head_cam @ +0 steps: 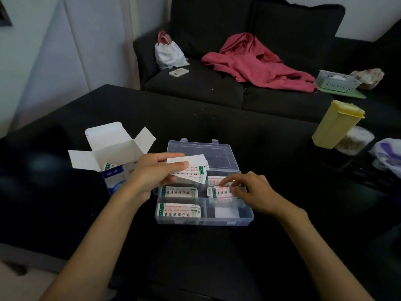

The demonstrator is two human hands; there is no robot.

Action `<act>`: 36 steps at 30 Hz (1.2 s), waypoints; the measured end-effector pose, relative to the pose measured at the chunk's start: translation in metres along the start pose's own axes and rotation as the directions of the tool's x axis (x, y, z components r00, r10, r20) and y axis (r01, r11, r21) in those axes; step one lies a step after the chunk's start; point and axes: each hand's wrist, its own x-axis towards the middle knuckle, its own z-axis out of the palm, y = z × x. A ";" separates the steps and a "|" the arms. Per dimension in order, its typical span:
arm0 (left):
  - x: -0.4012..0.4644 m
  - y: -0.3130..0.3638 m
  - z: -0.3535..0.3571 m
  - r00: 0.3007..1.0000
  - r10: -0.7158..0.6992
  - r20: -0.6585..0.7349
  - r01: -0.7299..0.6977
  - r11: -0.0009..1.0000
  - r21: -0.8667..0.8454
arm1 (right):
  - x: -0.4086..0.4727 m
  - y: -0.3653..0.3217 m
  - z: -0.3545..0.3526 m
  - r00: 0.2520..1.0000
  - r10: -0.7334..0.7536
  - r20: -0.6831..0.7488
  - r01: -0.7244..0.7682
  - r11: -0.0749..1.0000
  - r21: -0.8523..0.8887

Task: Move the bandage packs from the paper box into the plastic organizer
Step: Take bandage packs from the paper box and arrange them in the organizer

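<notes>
A white and blue paper box [115, 157] stands open on the dark table, with a bandage pack showing inside. Right of it lies the clear plastic organizer [247, 218], lid open. My left hand [156, 172] holds a fanned stack of bandage packs [193, 168] above the organizer's back left part. My right hand [251, 192] has its curled fingers on a bandage pack [219, 192] in the middle right compartment. Two more bandage packs [179, 210] lie in the left compartments. A front right compartment holds only a white patch.
A yellow lidded container [336, 124] and a round clear tub [355, 140] stand at the table's right. A purple-white bag [388, 153] lies at the far right edge. Behind is a dark sofa with a pink garment [256, 61], white bag, phone and basket.
</notes>
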 end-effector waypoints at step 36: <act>0.003 -0.006 0.008 0.996 0.007 0.091 -0.010 0.999 0.038 | 0.006 0.004 0.000 0.841 0.529 0.111 -0.525 0.749 0.403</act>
